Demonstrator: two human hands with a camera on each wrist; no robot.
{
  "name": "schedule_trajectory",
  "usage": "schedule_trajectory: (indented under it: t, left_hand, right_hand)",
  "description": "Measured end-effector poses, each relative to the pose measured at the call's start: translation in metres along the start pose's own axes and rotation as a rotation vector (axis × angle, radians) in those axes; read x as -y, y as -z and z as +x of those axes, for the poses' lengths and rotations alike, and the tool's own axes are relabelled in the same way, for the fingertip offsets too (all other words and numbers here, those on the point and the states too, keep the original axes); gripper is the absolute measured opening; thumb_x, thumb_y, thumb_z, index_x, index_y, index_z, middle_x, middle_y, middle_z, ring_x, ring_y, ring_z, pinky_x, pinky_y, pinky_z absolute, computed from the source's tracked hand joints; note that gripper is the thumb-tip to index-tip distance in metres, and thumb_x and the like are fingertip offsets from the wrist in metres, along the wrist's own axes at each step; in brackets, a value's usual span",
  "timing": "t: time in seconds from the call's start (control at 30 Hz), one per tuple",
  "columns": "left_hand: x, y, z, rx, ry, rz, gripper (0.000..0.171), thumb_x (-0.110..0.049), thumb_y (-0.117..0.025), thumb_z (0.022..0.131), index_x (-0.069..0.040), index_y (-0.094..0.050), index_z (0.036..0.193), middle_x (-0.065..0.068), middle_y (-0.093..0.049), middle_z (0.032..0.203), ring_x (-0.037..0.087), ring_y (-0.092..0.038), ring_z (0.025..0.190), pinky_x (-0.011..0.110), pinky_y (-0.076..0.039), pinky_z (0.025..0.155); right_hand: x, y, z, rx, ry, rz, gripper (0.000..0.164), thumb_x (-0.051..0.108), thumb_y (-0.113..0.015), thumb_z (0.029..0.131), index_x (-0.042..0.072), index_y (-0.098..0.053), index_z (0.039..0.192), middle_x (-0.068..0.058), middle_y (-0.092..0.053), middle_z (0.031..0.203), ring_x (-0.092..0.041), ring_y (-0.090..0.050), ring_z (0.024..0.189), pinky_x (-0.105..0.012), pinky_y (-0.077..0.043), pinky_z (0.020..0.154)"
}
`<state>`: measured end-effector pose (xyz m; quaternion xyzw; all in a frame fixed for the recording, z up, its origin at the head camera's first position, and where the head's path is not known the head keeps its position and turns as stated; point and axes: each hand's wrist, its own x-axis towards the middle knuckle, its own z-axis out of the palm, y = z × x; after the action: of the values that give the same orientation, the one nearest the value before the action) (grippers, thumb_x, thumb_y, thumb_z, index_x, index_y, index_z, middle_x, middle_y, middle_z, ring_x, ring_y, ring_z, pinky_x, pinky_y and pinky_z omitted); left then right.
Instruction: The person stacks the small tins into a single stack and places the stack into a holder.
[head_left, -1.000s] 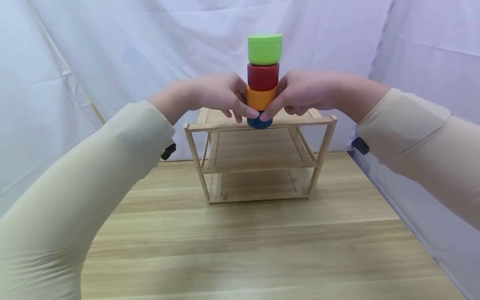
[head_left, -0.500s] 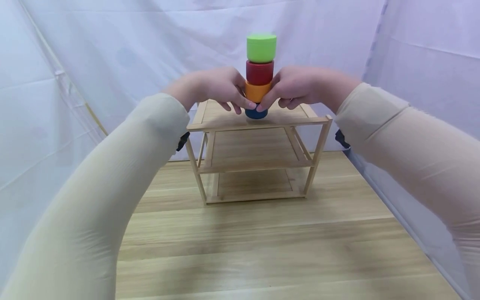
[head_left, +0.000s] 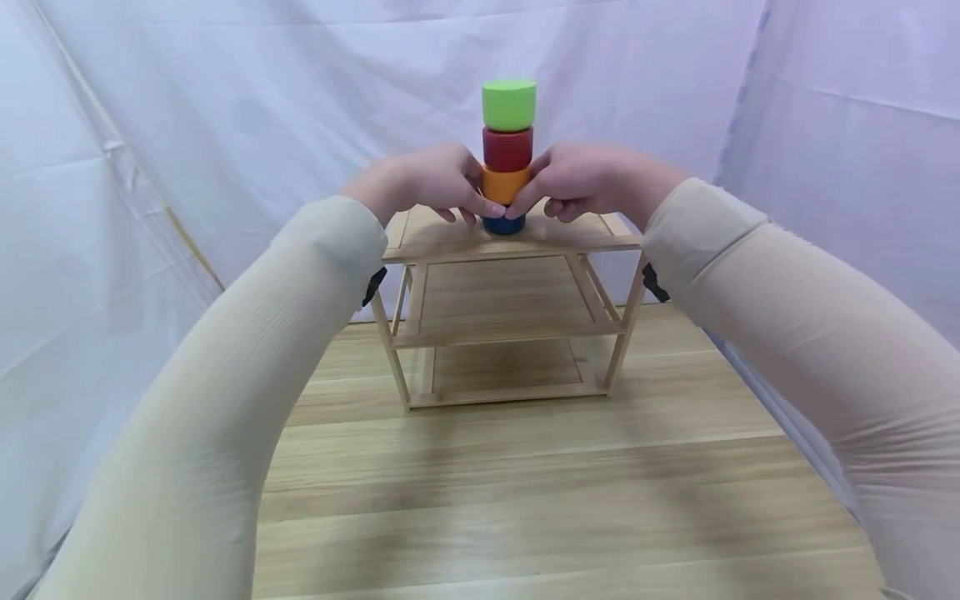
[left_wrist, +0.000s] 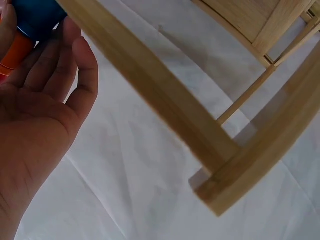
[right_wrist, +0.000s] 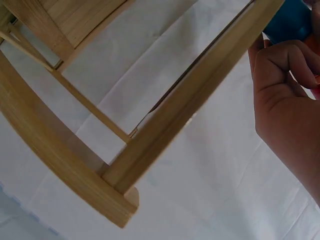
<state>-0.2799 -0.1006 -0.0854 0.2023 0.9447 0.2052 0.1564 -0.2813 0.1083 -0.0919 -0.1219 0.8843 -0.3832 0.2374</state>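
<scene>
A tower of round cups stands upright between my two hands: a green cup [head_left: 509,106] on top, then a red cup [head_left: 507,150], an orange cup [head_left: 504,184] and a blue cup [head_left: 504,225] at the bottom. My left hand [head_left: 442,182] grips the lower part from the left, and my right hand [head_left: 581,182] grips it from the right. Both thumbs meet at the front, where orange and blue join. In the head view the blue cup overlaps the top shelf of a wooden rack [head_left: 450,243]. Both wrist views show the blue cup [left_wrist: 37,17] beside curled fingers.
The three-level rack stands at the back of a wood-grain table [head_left: 465,500]. Its front rail [left_wrist: 145,85] and corner post cross both wrist views. White cloth [head_left: 300,83] hangs behind and at the sides.
Both hands and the cup tower have moved away from me, over the rack's top shelf, and lie slightly further left in the head view. The grip stays the same.
</scene>
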Motion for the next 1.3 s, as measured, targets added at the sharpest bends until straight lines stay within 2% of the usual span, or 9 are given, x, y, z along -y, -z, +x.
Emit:
schedule_trajectory:
  t: [0.2, 0.4, 0.7, 0.83, 1.0, 1.17, 1.2, 1.27, 1.3]
  left_hand:
    - [-0.001, 0.000, 0.003, -0.018, 0.018, -0.030, 0.061, -0.044, -0.071, 0.102, -0.012, -0.055, 0.152, 0.005, -0.065, 0.142, 0.021, -0.069, 0.117, 0.036, -0.056, 0.105]
    - [-0.002, -0.002, 0.005, -0.050, 0.045, -0.023, 0.061, -0.048, -0.070, 0.101, -0.015, -0.057, 0.151, 0.004, -0.066, 0.138, 0.020, -0.067, 0.116, 0.036, -0.055, 0.105]
    - [-0.002, -0.007, 0.003, -0.095, 0.053, -0.006, 0.056, -0.052, -0.070, 0.100, -0.017, -0.063, 0.143, 0.005, -0.068, 0.129, 0.022, -0.064, 0.109, 0.036, -0.053, 0.097]
    - [-0.001, -0.007, 0.001, -0.101, 0.043, 0.008, 0.058, -0.052, -0.069, 0.100, -0.016, -0.061, 0.146, 0.004, -0.067, 0.133, 0.023, -0.064, 0.109, 0.038, -0.053, 0.099]
    - [0.003, -0.003, -0.008, -0.105, 0.025, 0.023, 0.064, -0.049, -0.067, 0.102, -0.013, -0.056, 0.153, 0.005, -0.064, 0.146, 0.026, -0.065, 0.113, 0.043, -0.054, 0.104]
    - [0.007, 0.003, -0.025, -0.131, 0.034, 0.027, 0.063, -0.050, -0.064, 0.104, -0.011, -0.055, 0.153, 0.008, -0.063, 0.150, 0.028, -0.065, 0.118, 0.045, -0.052, 0.106]
    - [0.008, 0.003, -0.030, -0.140, 0.037, 0.019, 0.062, -0.050, -0.063, 0.104, -0.011, -0.056, 0.152, 0.009, -0.063, 0.149, 0.028, -0.064, 0.119, 0.045, -0.052, 0.106]
    - [0.009, 0.002, -0.040, -0.170, 0.039, -0.029, 0.059, -0.050, -0.061, 0.105, -0.012, -0.059, 0.149, 0.008, -0.062, 0.148, 0.028, -0.064, 0.120, 0.044, -0.051, 0.106]
    - [0.010, 0.000, -0.045, -0.193, 0.042, -0.066, 0.058, -0.051, -0.061, 0.105, -0.013, -0.060, 0.149, 0.007, -0.062, 0.147, 0.028, -0.064, 0.122, 0.044, -0.052, 0.107]
  right_hand:
    - [-0.002, 0.002, 0.000, -0.038, -0.022, -0.019, 0.061, 0.032, -0.074, 0.101, 0.018, -0.049, 0.155, -0.007, -0.052, 0.122, -0.014, -0.043, 0.065, -0.022, -0.042, 0.064]
    - [-0.004, 0.004, 0.000, -0.069, -0.024, -0.023, 0.065, 0.035, -0.074, 0.100, 0.019, -0.048, 0.157, -0.004, -0.052, 0.128, -0.014, -0.047, 0.071, -0.023, -0.046, 0.068]
    - [-0.006, 0.002, 0.002, -0.097, -0.048, 0.027, 0.066, 0.030, -0.075, 0.100, 0.018, -0.047, 0.159, -0.003, -0.050, 0.137, -0.014, -0.052, 0.074, -0.022, -0.052, 0.072]
    - [-0.007, 0.002, 0.002, -0.090, -0.044, 0.034, 0.067, 0.027, -0.074, 0.101, 0.018, -0.045, 0.161, -0.003, -0.050, 0.138, -0.013, -0.053, 0.074, -0.022, -0.052, 0.073]
    - [-0.009, 0.003, -0.002, -0.089, -0.027, 0.024, 0.068, 0.022, -0.070, 0.103, 0.018, -0.040, 0.163, -0.004, -0.053, 0.133, -0.013, -0.051, 0.073, -0.022, -0.052, 0.072]
    - [-0.014, 0.009, -0.014, -0.148, 0.009, -0.041, 0.065, 0.009, -0.060, 0.104, 0.017, -0.039, 0.165, -0.001, -0.050, 0.095, -0.013, -0.045, 0.066, -0.022, -0.052, 0.068]
    - [-0.015, 0.010, -0.017, -0.175, 0.021, -0.054, 0.064, 0.006, -0.057, 0.103, 0.016, -0.039, 0.164, -0.001, -0.048, 0.093, -0.013, -0.045, 0.066, -0.022, -0.052, 0.069]
    - [-0.016, 0.012, -0.025, -0.241, 0.041, -0.087, 0.065, 0.001, -0.052, 0.101, 0.015, -0.041, 0.164, -0.008, -0.061, 0.111, -0.014, -0.052, 0.076, -0.023, -0.054, 0.074]
    - [-0.017, 0.012, -0.031, -0.280, 0.045, -0.104, 0.065, 0.000, -0.050, 0.100, 0.016, -0.042, 0.163, -0.012, -0.062, 0.129, -0.015, -0.054, 0.082, -0.023, -0.055, 0.076]
